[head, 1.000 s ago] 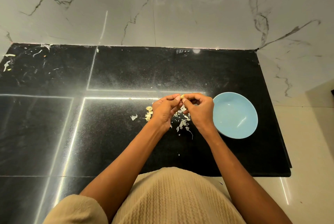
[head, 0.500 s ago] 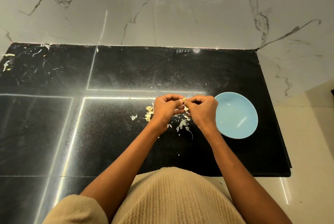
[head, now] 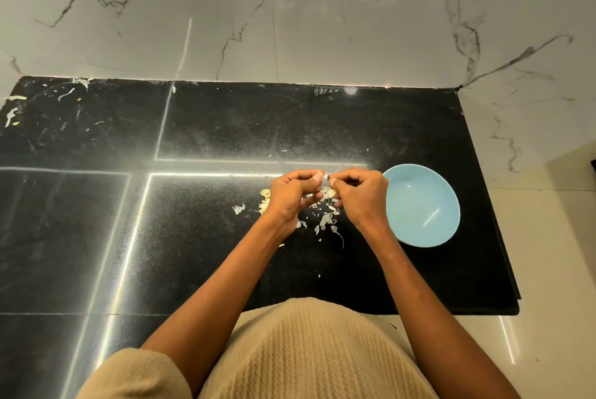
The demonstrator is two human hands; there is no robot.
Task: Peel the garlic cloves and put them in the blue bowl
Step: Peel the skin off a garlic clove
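My left hand (head: 290,194) and my right hand (head: 359,194) meet fingertip to fingertip over the black counter (head: 209,127). Between the fingertips both hands pinch a small pale garlic clove (head: 325,176), mostly hidden by the fingers. A light blue bowl (head: 422,205) stands just right of my right hand, and its inside shows no cloves. A few unpeeled cloves (head: 265,197) lie on the counter left of my left hand. White garlic skin flakes (head: 325,221) are scattered under and in front of my hands.
More peel scraps (head: 13,113) lie at the counter's far left back corner. The marble wall (head: 290,11) rises behind the counter. The counter's right edge (head: 490,205) runs close behind the bowl, with pale floor beyond it.
Both hands have shifted slightly nearer and lower while still working the clove between the fingertips. The bowl and the loose cloves have not moved.
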